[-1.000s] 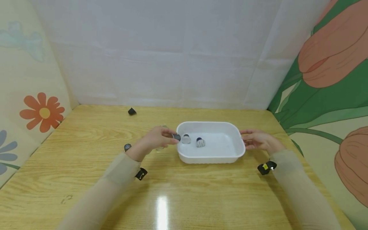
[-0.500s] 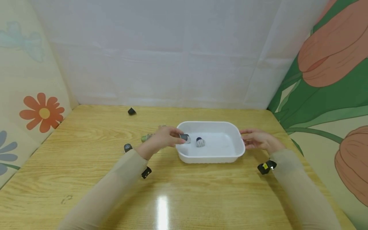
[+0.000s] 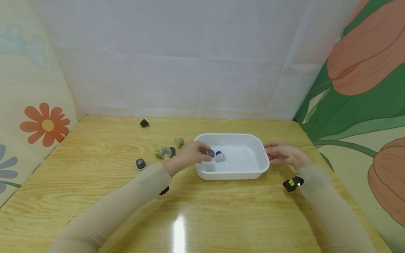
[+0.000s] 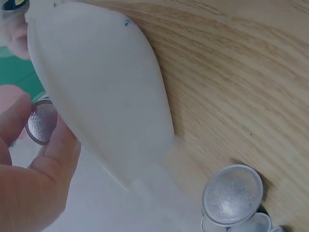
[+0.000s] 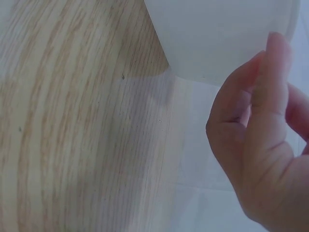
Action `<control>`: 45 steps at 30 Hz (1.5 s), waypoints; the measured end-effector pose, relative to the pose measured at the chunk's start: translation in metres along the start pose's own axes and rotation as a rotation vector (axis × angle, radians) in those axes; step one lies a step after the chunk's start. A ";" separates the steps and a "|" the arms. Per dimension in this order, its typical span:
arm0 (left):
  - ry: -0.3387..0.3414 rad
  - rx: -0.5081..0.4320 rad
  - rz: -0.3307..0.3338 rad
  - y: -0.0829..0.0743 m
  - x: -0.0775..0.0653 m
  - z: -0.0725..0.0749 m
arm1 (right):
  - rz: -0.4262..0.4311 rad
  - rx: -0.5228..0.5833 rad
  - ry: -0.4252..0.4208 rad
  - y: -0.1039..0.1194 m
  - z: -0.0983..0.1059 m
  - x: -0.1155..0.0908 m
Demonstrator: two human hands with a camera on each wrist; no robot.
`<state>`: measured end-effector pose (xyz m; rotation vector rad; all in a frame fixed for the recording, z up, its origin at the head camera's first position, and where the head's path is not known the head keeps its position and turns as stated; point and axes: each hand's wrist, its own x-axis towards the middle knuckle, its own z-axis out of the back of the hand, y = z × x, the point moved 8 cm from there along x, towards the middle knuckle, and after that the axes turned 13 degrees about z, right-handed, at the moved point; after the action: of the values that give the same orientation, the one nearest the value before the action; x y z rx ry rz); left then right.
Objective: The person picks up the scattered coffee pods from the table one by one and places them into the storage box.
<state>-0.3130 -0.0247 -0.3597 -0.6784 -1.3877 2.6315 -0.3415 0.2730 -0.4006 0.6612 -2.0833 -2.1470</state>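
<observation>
My left hand (image 3: 191, 154) reaches over the left rim of a white plastic basin (image 3: 238, 175). Its thumb and fingers pinch a dark grey coffee capsule (image 3: 210, 153); that capsule's silver foil lid (image 4: 42, 123) faces the left wrist camera. Close beside it, a white capsule with a dark blue end (image 3: 220, 156) lies on the basin floor. My right hand (image 3: 286, 153) touches the outside of the basin's right end with loosely bent fingers. In the right wrist view, thumb and fingers (image 5: 277, 58) are against or near the basin wall (image 5: 207, 38).
Left of the basin, several capsules (image 3: 160, 153) lie in a loose group, and a green one (image 3: 178, 142) sits behind them. A dark capsule (image 3: 140, 164) stands farther left. Another black capsule (image 3: 144, 123) lies near the wooden table's (image 3: 221, 211) back edge.
The left hand has moved right, carrying the grey capsule from the basin's left rim to above its inside. A foil-topped capsule seen inside earlier is now out of sight. The right hand stays put.
</observation>
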 end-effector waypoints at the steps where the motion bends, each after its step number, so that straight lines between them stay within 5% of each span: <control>1: 0.003 0.005 0.000 0.000 0.001 -0.001 | 0.000 -0.004 0.001 0.000 0.000 0.000; 11: 0.083 0.021 -0.033 -0.005 0.009 -0.016 | 0.006 0.010 0.013 0.001 -0.003 0.000; 29: 0.104 0.092 -0.045 -0.010 0.013 -0.030 | 0.008 0.020 0.022 0.000 -0.001 0.001; 38: 0.113 -0.002 -0.053 -0.005 0.001 -0.019 | -0.002 0.052 0.016 0.000 -0.001 0.001; 45: 0.082 -0.078 -0.077 0.001 -0.016 0.006 | -0.003 0.064 0.019 0.000 -0.002 0.001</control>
<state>-0.3009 -0.0342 -0.3519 -0.7185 -1.4689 2.4736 -0.3420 0.2707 -0.4004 0.6885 -2.1505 -2.0756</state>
